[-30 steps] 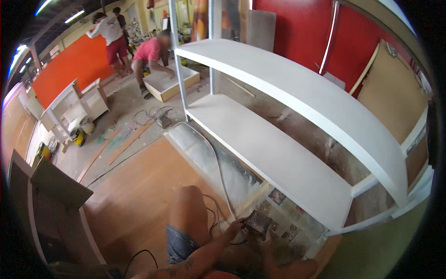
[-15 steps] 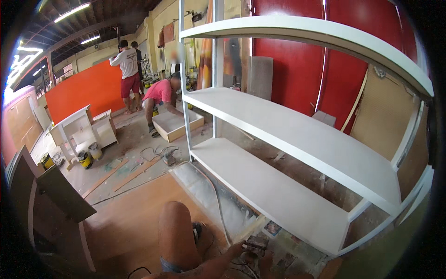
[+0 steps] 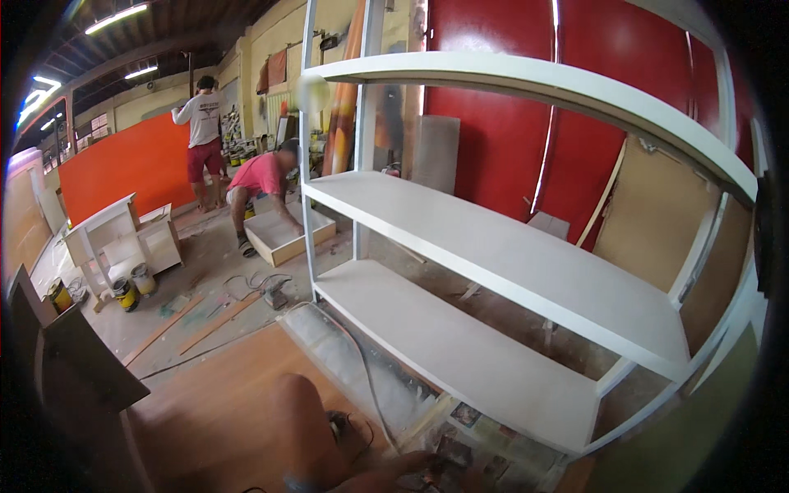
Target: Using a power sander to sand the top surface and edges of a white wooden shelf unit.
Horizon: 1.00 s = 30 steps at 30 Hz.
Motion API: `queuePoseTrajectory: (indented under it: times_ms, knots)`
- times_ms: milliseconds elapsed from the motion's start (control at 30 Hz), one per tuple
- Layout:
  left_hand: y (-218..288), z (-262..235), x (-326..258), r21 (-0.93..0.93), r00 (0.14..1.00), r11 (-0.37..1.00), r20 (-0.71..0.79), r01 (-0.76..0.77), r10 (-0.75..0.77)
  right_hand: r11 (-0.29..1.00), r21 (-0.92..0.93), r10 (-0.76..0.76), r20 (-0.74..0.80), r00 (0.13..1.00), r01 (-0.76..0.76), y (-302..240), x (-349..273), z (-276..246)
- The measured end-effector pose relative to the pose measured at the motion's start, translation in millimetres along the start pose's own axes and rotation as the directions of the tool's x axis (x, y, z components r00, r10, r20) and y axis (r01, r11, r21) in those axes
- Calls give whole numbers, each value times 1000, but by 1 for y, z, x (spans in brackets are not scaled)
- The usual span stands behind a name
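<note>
My left hand (image 3: 421, 465) shows only at the bottom edge, its forearm coming in past my bare knee (image 3: 300, 419). It rests on a small dark power tool (image 3: 448, 476) that is cut off by the frame, so its grip is unclear. A grey cable (image 3: 362, 370) runs from there across the floor. My right hand is out of view. Right in front stands a tall white shelf unit (image 3: 493, 246), its lowest board (image 3: 460, 353) nearest my hand. Printed paper sheets (image 3: 493, 440) lie under the unit's corner.
A crouching person in a pink shirt (image 3: 263, 177) reaches into a shallow wooden box (image 3: 288, 234). Another person in a white shirt (image 3: 201, 123) stands by an orange panel (image 3: 123, 168). A small white cabinet (image 3: 123, 238), paint cans (image 3: 123, 292) and a dark board (image 3: 74, 361) stand at left.
The view has tilted upward, so the shelf unit fills more of the picture and my hands and the tool have slid to the bottom edge. The right hand has dropped out of sight.
</note>
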State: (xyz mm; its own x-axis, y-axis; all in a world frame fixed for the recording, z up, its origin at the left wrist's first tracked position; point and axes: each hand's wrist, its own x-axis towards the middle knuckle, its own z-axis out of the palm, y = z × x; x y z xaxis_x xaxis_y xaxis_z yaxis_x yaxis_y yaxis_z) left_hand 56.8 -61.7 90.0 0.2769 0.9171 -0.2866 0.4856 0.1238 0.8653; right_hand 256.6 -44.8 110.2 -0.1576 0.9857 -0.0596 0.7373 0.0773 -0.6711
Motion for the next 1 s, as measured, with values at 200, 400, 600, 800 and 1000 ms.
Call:
queuePoseTrajectory:
  times_ms: [200, 400, 600, 800, 1000]
  knots:
    - [-2, -2, 10, 86, 997, 996, 77, -12, 5, 999, 43, 5, -8, 1000, -4, 1, 5, -13]
    - [-31, 13, -12, 189, 975, 979, 220, -78, 35, 980, 163, -84, -159, 984, 110, -3, -8, -65]
    - [-32, 4, -13, 408, 917, 855, 359, -321, 173, 968, 248, 119, -606, 786, 46, -52, -50, -244]
    - [3, -22, 10, 474, 868, 874, 473, -108, -150, 974, -123, -107, -990, 91, -191, -118, -211, -525]
    - [-12, -14, 55, 465, 839, 874, 525, -143, -142, 972, 84, 66, -994, -84, -221, -107, -367, -723]
